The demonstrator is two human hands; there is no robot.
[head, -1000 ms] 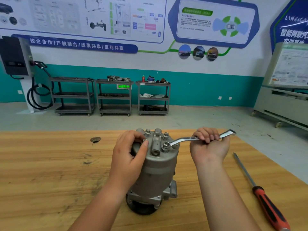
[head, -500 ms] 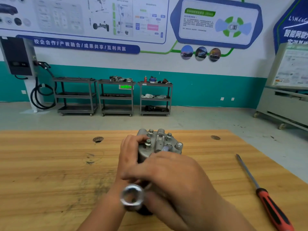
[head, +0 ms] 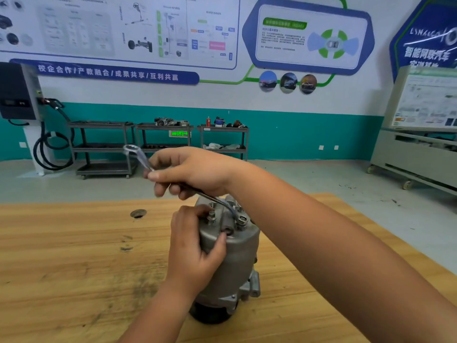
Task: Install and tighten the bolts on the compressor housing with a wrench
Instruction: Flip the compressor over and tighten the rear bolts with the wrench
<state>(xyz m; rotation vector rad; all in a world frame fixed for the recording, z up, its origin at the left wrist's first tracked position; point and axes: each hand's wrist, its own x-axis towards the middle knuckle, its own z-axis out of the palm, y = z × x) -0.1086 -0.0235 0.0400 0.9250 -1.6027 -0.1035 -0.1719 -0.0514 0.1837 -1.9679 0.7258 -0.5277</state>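
A grey metal compressor (head: pixel 235 258) stands upright on the wooden table (head: pixel 61 256), with several bolts (head: pixel 241 221) sticking up from its top. My left hand (head: pixel 195 253) grips the housing's left side, thumb near the top edge. My right hand (head: pixel 190 173) is above and behind the compressor, its fingers curled round the shaft of a silver ring wrench (head: pixel 138 157). One ring end of the wrench sits on a bolt at the top right; the free ring end points up and to the left.
A round hole (head: pixel 138 213) is in the tabletop left of the compressor. Beyond the table are three grey shelf carts (head: pixel 163 144), a wall charger with a coiled cable (head: pixel 47 154) and a cabinet (head: pixel 420 144) at the right.
My right hand has swung the wrench handle round from the right side, past the near side, to the far left. My left hand has stayed on the housing.
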